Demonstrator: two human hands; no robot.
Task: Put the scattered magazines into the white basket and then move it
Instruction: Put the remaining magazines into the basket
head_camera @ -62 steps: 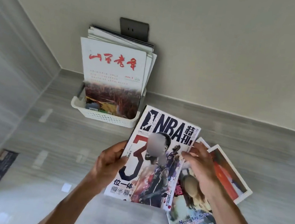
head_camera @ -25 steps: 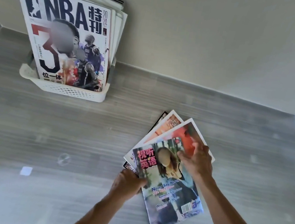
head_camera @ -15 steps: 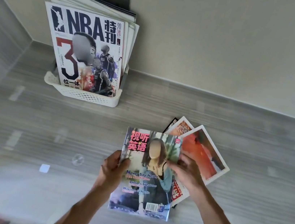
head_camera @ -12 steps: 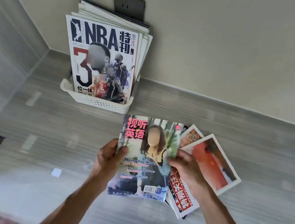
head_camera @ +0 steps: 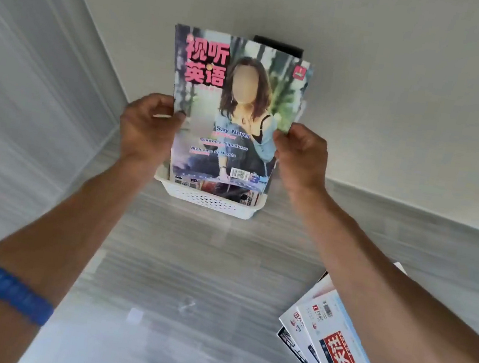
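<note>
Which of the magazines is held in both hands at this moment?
The magazine with pink characters, upright over the white basket, gripped by the left hand and right hand. The other magazines lie fanned on the floor, untouched.

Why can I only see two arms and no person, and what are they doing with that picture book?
The camera sits on the person's head and looks down, so you see only their arms. The left hand and the right hand each grip one side of a magazine with pink letters. They hold it upright just above a white basket that stands on the grey floor by the wall. More magazines already stand in the basket behind it. At the lower right, a few other magazines lie fanned out on the floor, waiting. The blue band is on the left arm.
</note>
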